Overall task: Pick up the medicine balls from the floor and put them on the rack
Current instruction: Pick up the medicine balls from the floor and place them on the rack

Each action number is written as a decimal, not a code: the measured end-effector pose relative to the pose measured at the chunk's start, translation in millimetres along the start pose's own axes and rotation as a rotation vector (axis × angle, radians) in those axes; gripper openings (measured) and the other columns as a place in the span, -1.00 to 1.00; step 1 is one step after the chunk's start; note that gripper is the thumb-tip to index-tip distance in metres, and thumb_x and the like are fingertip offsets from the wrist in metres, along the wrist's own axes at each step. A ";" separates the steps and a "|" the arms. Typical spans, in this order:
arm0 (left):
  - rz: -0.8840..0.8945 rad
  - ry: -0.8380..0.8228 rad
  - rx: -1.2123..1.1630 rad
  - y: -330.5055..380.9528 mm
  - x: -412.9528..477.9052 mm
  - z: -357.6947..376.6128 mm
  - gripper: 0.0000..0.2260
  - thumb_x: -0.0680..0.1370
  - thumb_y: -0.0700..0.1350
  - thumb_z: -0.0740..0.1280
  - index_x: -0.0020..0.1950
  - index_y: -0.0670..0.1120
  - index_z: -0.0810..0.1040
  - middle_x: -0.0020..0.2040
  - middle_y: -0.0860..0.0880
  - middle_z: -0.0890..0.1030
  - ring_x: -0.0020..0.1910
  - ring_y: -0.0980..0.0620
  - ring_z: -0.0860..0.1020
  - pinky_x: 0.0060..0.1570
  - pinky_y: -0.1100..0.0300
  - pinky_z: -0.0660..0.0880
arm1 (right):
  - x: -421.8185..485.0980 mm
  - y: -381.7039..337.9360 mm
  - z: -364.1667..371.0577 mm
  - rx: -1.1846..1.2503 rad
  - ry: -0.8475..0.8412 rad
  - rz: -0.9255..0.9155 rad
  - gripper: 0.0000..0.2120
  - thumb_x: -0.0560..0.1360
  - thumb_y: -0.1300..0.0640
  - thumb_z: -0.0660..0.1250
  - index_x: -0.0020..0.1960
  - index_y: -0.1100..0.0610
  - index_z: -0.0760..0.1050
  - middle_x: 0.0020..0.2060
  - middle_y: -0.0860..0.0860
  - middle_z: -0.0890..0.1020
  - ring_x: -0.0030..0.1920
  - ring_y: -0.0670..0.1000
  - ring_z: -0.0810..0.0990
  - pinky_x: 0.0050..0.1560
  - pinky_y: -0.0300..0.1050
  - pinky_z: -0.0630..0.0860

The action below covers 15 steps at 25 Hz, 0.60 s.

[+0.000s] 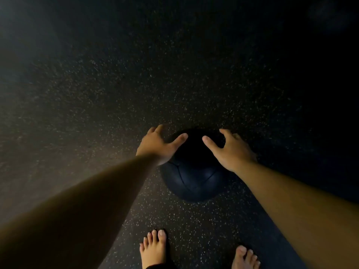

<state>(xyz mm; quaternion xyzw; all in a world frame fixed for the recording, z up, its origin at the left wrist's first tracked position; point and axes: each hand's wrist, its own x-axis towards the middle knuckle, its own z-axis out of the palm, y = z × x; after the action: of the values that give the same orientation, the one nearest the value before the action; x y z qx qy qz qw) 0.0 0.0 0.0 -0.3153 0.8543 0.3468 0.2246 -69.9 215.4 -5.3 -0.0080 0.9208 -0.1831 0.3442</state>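
A dark blue medicine ball [194, 177] with stitched seams rests on the speckled black floor just ahead of my bare feet. My left hand [158, 145] lies against its upper left side, fingers spread, thumb pointing across the top. My right hand [232, 150] is at its upper right side, fingers spread and curved, thumb reaching toward the middle. Both palms sit at the ball's flanks; whether they press on it firmly I cannot tell. The ball's far half is lost in shadow. No rack is in view.
The dark rubber floor [116, 94] stretches all around, dim toward the right and the top. My left foot [154, 249] and right foot [245, 258] stand at the bottom edge, close behind the ball.
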 end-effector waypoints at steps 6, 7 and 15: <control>-0.103 -0.058 -0.138 -11.4 26.5 38.2 -0.11 0.48 0.54 0.30 0.69 0.08 0.35 0.61 -0.11 0.41 0.54 -0.20 0.46 0.38 -0.02 0.46 | 25.3 7.0 35.7 0.009 -0.075 0.053 -0.03 0.41 -0.65 0.05 0.67 -0.16 0.10 0.63 0.07 0.24 0.54 0.25 0.33 0.39 0.33 0.42; -0.089 -0.053 -0.147 -12.1 29.2 41.5 -0.13 0.49 0.53 0.31 0.68 0.08 0.37 0.59 -0.10 0.43 0.53 -0.20 0.47 0.37 -0.01 0.46 | 27.9 8.9 37.4 0.006 -0.078 0.052 -0.03 0.41 -0.65 0.05 0.67 -0.16 0.09 0.63 0.07 0.24 0.55 0.25 0.32 0.39 0.33 0.42; -0.226 -0.090 -0.309 -25.8 43.9 52.0 0.06 0.28 0.67 0.28 0.65 0.10 0.41 0.55 -0.11 0.50 0.47 -0.19 0.52 0.40 -0.04 0.48 | 41.4 16.4 50.5 0.203 -0.122 0.098 0.08 0.31 -0.69 0.18 0.68 -0.17 0.09 0.63 0.10 0.24 0.56 0.25 0.31 0.45 0.35 0.38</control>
<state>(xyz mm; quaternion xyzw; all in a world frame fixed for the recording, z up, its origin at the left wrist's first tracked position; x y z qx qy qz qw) -4.2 6.9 -72.3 -0.4242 0.7391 0.4602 0.2488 -67.5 208.1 -72.3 0.0606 0.8742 -0.2575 0.4071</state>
